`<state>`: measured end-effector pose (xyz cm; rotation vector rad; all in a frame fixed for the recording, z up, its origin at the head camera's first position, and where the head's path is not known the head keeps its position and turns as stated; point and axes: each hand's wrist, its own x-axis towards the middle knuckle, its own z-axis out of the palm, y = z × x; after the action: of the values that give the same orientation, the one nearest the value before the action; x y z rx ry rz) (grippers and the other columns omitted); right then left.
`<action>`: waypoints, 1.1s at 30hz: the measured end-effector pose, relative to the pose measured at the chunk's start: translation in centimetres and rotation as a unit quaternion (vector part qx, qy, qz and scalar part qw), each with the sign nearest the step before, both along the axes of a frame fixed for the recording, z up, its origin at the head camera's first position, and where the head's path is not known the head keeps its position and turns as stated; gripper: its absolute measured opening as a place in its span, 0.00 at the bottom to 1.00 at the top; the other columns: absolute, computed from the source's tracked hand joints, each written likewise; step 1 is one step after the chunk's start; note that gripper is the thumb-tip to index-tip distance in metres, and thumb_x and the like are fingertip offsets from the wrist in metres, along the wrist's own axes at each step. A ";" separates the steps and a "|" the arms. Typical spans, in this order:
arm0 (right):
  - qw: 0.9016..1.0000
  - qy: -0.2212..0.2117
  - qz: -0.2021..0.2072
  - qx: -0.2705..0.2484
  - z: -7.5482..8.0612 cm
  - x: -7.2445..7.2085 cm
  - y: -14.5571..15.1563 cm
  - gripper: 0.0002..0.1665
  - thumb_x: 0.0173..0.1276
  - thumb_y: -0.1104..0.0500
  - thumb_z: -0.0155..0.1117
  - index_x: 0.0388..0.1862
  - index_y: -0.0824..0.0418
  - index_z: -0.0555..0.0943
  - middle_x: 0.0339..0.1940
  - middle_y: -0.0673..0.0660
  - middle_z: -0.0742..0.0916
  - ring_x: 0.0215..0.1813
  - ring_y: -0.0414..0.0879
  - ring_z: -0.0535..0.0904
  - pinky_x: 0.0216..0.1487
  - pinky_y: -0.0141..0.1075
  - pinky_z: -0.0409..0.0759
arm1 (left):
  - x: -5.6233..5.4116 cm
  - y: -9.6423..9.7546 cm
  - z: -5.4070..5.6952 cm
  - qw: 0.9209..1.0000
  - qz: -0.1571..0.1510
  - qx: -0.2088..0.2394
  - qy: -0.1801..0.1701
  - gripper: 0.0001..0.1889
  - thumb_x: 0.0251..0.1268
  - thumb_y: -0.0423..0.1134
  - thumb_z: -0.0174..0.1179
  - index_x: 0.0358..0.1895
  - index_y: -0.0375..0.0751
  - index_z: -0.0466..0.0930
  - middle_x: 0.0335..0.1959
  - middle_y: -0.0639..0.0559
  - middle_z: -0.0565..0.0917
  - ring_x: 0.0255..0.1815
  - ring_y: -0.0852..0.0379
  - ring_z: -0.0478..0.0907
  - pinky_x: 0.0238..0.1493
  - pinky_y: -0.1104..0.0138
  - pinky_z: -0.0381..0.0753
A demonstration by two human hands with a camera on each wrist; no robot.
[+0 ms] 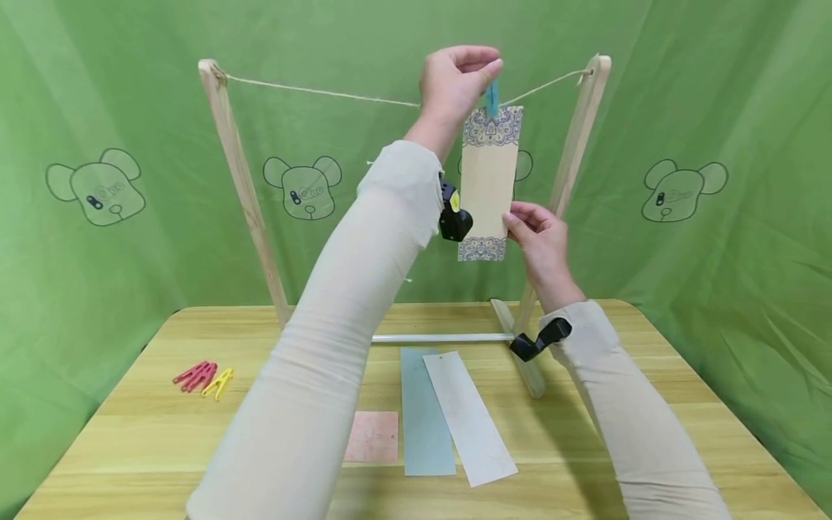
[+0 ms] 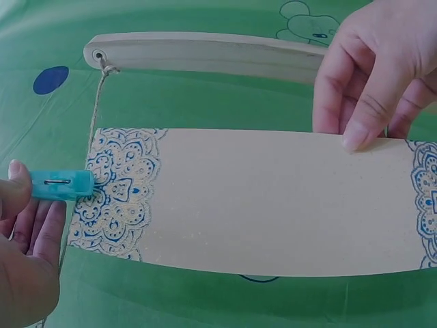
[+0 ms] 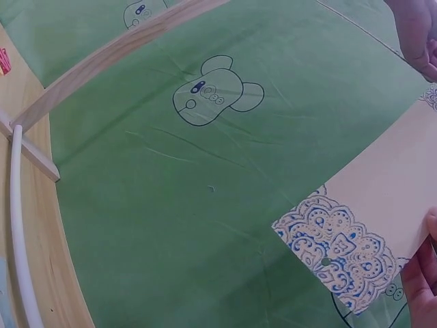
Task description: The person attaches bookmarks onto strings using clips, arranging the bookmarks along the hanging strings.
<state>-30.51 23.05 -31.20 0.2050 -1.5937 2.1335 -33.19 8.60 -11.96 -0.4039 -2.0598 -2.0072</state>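
A cream bookmark (image 1: pixel 489 184) with blue lace patterns at both ends hangs upright against the twine (image 1: pixel 325 92). At its top edge sits a blue clothespin (image 1: pixel 492 97), which my left hand (image 1: pixel 453 85) pinches between thumb and fingers. Lower down, my right hand (image 1: pixel 541 242) pinches the bookmark's right edge with its thumb on the front. The left wrist view shows the clothespin's (image 2: pixel 63 183) tip overlapping the patterned end. A small hole shows in the bookmark's lower patterned end (image 3: pixel 348 246) in the right wrist view.
A wooden frame (image 1: pixel 243 195) holds the twine, with a white bar (image 1: pixel 448 337) low across it. On the table (image 1: pixel 143 448) lie a light blue card (image 1: pixel 425 426), a white card (image 1: pixel 471 422), a pink card (image 1: pixel 373 437), pink clothespins (image 1: pixel 196 375) and a yellow clothespin (image 1: pixel 218 383).
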 end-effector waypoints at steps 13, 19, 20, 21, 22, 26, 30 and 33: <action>1.000 -0.005 0.001 -0.013 0.3 -0.2 0.0 0.12 0.58 0.74 0.64 0.31 0.57 0.84 0.28 0.50 0.85 0.30 0.39 0.80 0.36 0.25 0.82 | 0.4 0.4 -0.1 0.999 -0.008 -0.040 -0.016 0.11 0.58 0.35 0.65 0.45 0.45 0.84 0.42 0.57 0.85 0.39 0.68 0.79 0.38 0.85 0.74; 1.000 -0.005 -0.005 -0.011 0.6 -0.3 -0.1 0.12 0.58 0.75 0.63 0.31 0.58 0.84 0.28 0.51 0.85 0.30 0.40 0.80 0.36 0.26 0.82 | 0.5 0.3 0.2 0.998 -0.005 -0.055 -0.034 0.10 0.58 0.36 0.65 0.45 0.46 0.84 0.42 0.59 0.85 0.40 0.68 0.78 0.39 0.84 0.74; 1.000 -0.005 -0.004 -0.008 0.7 -0.3 -0.1 0.12 0.58 0.75 0.63 0.31 0.58 0.84 0.28 0.50 0.85 0.30 0.40 0.80 0.36 0.25 0.82 | 0.5 0.2 0.3 0.998 -0.005 -0.056 -0.038 0.10 0.58 0.36 0.65 0.45 0.47 0.84 0.42 0.59 0.85 0.40 0.68 0.78 0.39 0.84 0.74; 1.000 -0.005 -0.004 -0.004 0.7 -0.3 -0.1 0.12 0.58 0.75 0.63 0.31 0.58 0.84 0.28 0.50 0.85 0.30 0.39 0.79 0.35 0.25 0.82 | 0.5 0.2 0.4 0.997 -0.005 -0.058 -0.042 0.10 0.58 0.36 0.65 0.45 0.47 0.84 0.43 0.59 0.84 0.40 0.68 0.78 0.39 0.84 0.74; 1.000 -0.005 -0.004 -0.003 0.7 -0.2 -0.2 0.12 0.59 0.75 0.63 0.31 0.58 0.84 0.27 0.49 0.85 0.30 0.39 0.79 0.35 0.25 0.82 | 0.5 0.2 0.4 0.997 -0.005 -0.059 -0.045 0.10 0.58 0.36 0.65 0.45 0.47 0.84 0.43 0.59 0.84 0.40 0.68 0.78 0.39 0.84 0.74; 1.000 -0.011 -0.006 0.008 0.6 -0.2 -0.2 0.11 0.59 0.74 0.63 0.31 0.58 0.83 0.28 0.49 0.85 0.30 0.39 0.79 0.36 0.25 0.81 | 0.4 0.1 0.5 0.996 -0.008 -0.068 -0.062 0.11 0.58 0.37 0.65 0.45 0.48 0.84 0.44 0.61 0.84 0.41 0.68 0.77 0.40 0.83 0.75; 1.000 -0.020 -0.006 0.009 0.3 -0.3 -0.2 0.12 0.59 0.74 0.63 0.31 0.57 0.83 0.28 0.50 0.85 0.31 0.39 0.79 0.36 0.24 0.81 | 0.1 0.1 0.4 0.994 -0.029 -0.069 -0.076 0.12 0.58 0.37 0.66 0.46 0.47 0.83 0.47 0.61 0.82 0.43 0.67 0.77 0.41 0.82 0.75; 1.000 -0.021 -0.002 0.009 0.0 -0.5 -0.1 0.13 0.59 0.75 0.63 0.31 0.57 0.83 0.28 0.50 0.84 0.31 0.39 0.79 0.36 0.24 0.82 | 0.1 -0.1 0.3 0.994 -0.048 -0.059 -0.082 0.15 0.57 0.35 0.66 0.48 0.44 0.82 0.49 0.60 0.81 0.46 0.66 0.76 0.43 0.81 0.76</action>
<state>-31.04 22.91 -31.16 0.1638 -1.6364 2.1332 -33.12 8.49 -11.69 -0.3771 -2.3082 -2.0413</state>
